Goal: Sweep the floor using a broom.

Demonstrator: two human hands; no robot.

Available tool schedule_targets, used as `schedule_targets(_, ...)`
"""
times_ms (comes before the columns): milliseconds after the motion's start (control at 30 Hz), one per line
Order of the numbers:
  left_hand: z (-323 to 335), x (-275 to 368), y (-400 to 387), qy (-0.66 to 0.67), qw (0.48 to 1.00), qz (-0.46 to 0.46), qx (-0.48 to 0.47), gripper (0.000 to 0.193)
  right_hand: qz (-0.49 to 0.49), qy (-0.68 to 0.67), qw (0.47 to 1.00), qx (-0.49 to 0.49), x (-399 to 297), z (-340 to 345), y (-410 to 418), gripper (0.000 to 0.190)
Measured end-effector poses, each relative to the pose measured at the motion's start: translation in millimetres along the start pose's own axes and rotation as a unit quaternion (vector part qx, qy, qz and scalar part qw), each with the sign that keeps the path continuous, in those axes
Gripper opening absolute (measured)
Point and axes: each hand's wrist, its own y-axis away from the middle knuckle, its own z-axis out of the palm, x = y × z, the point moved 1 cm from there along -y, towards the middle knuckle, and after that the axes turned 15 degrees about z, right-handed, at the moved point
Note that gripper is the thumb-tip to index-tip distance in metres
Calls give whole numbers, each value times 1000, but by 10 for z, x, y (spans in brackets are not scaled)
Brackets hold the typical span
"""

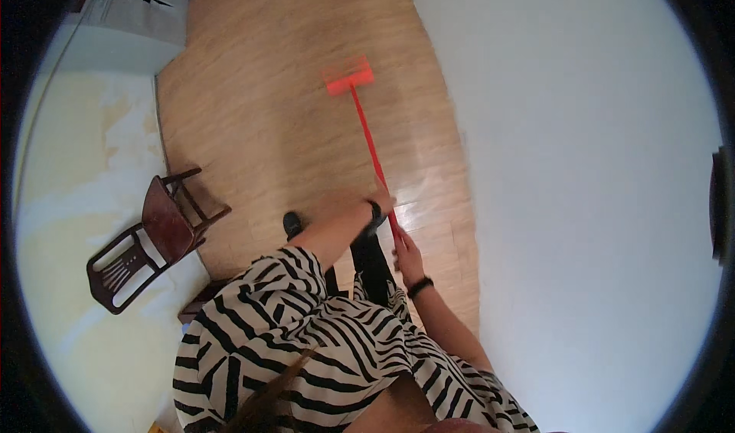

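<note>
Both of my hands are on the handle of a long red broom (370, 146). My left hand (385, 196) is blurred and wraps the handle partway down, with a dark band at its wrist. Closer to my body, my right hand (409, 255) grips the handle's upper end; a black band (420, 287) circles that wrist. The handle slants away from me to the wide red broom head (350, 80), low over or on the wood-look floor (275, 117). Blur hides the details of the head and whether it touches the floor.
A dark wooden chair (167, 219) stands at the left wall (63, 215). Along the right runs a plain pale wall (574, 174). A black shoe (292, 224) of mine shows below my left arm. At the far left is a grey cabinet or door (138, 8).
</note>
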Motion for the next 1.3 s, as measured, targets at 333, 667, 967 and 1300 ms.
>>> schedule_targets(333, 589, 1055, 1345, 77, 968, 10, -238, 101, 97, -89, 990, 50, 647, -704, 1152, 37)
schedule_targets(667, -834, 1208, -618, -5, 993, 46, -107, 95, -15, -33, 999, 35, -1145, -193, -133, 37)
schedule_targets(967, 69, 1242, 435, 23, 979, 82, -185, 96, 91, -52, 991, 85, -358, -548, 709, 39)
schedule_targets(1300, -12, 1743, 24, 30, 978, 151, -142, 98, -51, -31, 986, 155, -588, -720, 515, 39)
